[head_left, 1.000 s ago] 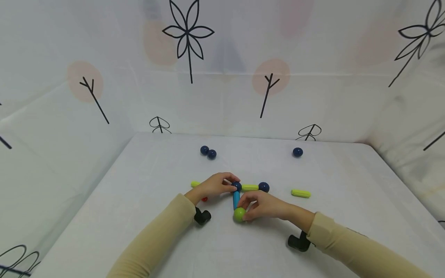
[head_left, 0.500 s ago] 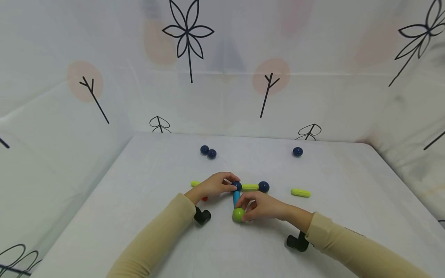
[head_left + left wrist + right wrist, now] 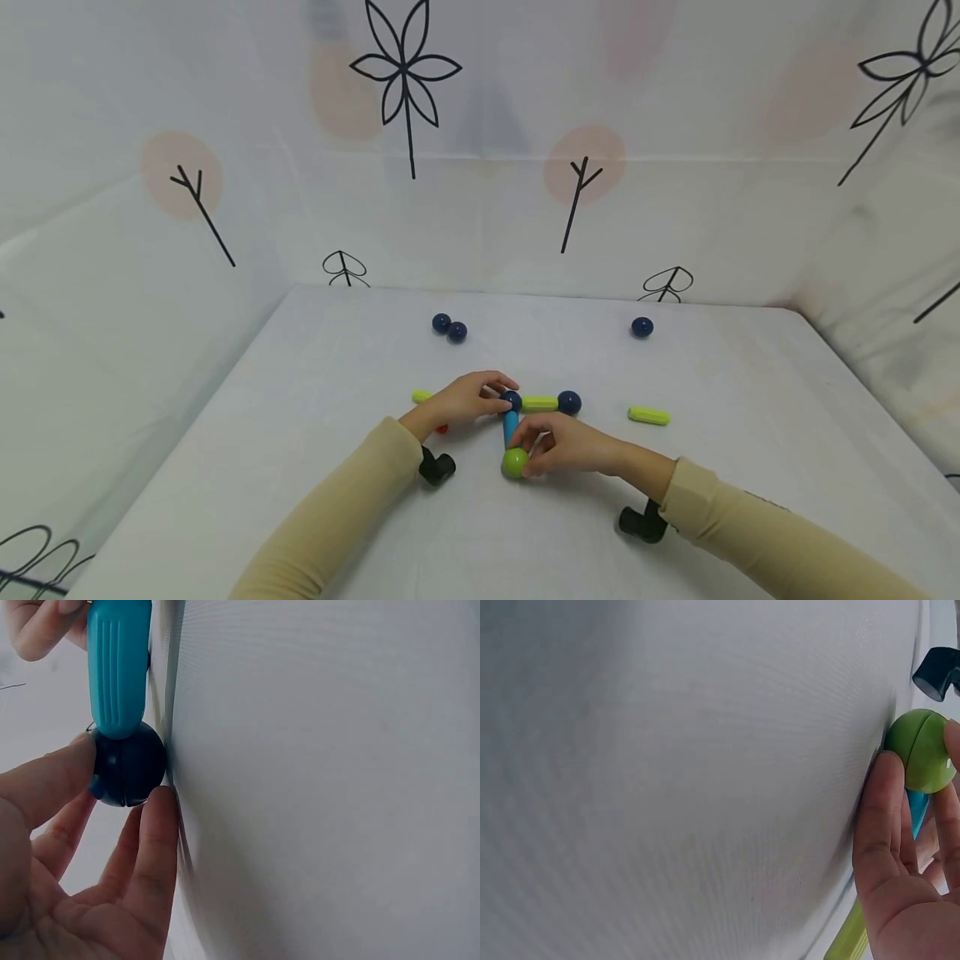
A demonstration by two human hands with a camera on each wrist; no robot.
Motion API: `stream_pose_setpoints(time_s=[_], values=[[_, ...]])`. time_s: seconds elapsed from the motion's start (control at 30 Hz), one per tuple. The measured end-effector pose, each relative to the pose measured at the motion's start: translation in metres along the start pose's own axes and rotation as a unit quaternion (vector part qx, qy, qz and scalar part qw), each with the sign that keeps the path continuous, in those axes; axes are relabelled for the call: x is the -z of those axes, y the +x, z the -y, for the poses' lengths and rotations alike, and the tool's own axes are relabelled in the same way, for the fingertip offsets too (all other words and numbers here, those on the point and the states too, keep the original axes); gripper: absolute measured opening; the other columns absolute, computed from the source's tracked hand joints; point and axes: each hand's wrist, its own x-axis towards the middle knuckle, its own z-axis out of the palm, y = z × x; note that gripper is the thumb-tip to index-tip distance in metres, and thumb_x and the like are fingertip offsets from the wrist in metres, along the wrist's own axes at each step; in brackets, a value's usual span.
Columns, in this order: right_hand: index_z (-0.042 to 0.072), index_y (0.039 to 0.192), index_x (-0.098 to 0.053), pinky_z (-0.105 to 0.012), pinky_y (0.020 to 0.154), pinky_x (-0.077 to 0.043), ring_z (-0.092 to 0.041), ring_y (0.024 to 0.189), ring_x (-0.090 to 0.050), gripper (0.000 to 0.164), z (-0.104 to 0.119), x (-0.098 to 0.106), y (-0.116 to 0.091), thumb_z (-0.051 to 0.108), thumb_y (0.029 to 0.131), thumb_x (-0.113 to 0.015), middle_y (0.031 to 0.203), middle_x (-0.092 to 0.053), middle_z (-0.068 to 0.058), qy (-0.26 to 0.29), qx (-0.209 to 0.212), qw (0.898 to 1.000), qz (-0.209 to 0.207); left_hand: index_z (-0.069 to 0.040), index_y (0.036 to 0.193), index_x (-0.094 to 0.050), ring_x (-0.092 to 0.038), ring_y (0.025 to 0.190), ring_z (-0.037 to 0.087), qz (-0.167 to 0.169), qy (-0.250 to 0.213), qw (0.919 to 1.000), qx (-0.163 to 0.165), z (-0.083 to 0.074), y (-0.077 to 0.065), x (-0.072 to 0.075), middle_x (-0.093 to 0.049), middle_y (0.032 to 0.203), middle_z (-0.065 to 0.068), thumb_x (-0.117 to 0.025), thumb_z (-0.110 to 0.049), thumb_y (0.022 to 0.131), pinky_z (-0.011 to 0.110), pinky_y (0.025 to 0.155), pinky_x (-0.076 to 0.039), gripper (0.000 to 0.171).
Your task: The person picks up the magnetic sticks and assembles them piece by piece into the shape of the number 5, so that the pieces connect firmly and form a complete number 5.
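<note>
My left hand (image 3: 468,398) pinches a dark blue ball (image 3: 129,765) between thumb and fingers. A blue rod (image 3: 118,667) runs from that ball toward me and meets a green ball (image 3: 514,462). Thumb and fingers of my right hand (image 3: 573,442) grip the green ball, seen close in the right wrist view (image 3: 922,750). From the held blue ball a yellow-green rod (image 3: 540,404) reaches right to a second dark blue ball (image 3: 569,403). All these pieces lie joined on the white table.
Two dark blue balls (image 3: 450,327) sit together at the back, and another blue ball (image 3: 642,327) lies back right. A loose yellow-green rod (image 3: 648,416) lies to the right. By my left wrist, a yellow-green piece (image 3: 422,397) and a red piece (image 3: 442,429) are partly hidden.
The green ball and my right hand have shifted very slightly left, then stay still. My left hand keeps its place on the blue ball.
</note>
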Motion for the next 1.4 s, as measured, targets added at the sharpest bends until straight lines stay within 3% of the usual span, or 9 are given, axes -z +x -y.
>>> stream_pose_setpoints(time_s=[0.33,0.57,0.93,1.4], values=[[0.004,0.106,-0.061,-0.028,0.071,-0.050,-0.024,0.087,-0.058,0.028,-0.001,0.000,-0.001,0.005,0.080,-0.071,0.100,-0.059,-0.008,-0.010,0.007,1.000,-0.009,-0.018,0.126,-0.053,-0.058,0.102,0.021,0.013,-0.045,0.9987,0.022,-0.003,-0.012,-0.001,-0.048,0.126,0.012,-0.062,-0.019,0.091,0.036,0.081,-0.047,0.036],[0.003,0.106,-0.061,-0.027,0.069,-0.050,-0.024,0.085,-0.058,0.027,-0.002,-0.001,-0.001,0.004,0.081,-0.070,0.098,-0.058,-0.008,-0.007,0.014,1.000,-0.010,-0.021,0.121,-0.052,-0.060,0.083,0.016,0.032,-0.076,0.9960,0.035,0.000,-0.023,-0.001,-0.057,0.102,0.004,-0.063,-0.024,0.090,0.031,0.067,-0.046,0.033],[0.002,0.107,-0.061,-0.028,0.070,-0.051,-0.024,0.085,-0.061,0.026,-0.003,0.002,-0.003,0.001,0.082,-0.068,0.098,-0.059,-0.009,-0.009,0.023,0.999,-0.031,-0.013,0.119,-0.056,-0.061,0.088,0.015,0.128,-0.097,0.9869,0.012,-0.005,-0.041,-0.006,-0.061,0.104,0.002,-0.066,-0.016,0.087,0.029,0.076,-0.050,0.033],[0.000,0.110,-0.060,-0.030,0.071,-0.048,-0.023,0.083,-0.060,0.031,-0.003,0.025,-0.023,0.008,0.082,-0.070,0.098,-0.062,-0.013,-0.047,0.001,0.993,-0.107,-0.014,0.114,-0.063,-0.058,0.093,0.012,0.112,-0.079,0.9905,-0.007,-0.008,-0.043,-0.015,-0.062,0.101,-0.002,-0.071,-0.010,0.083,0.025,0.079,-0.046,0.031]])
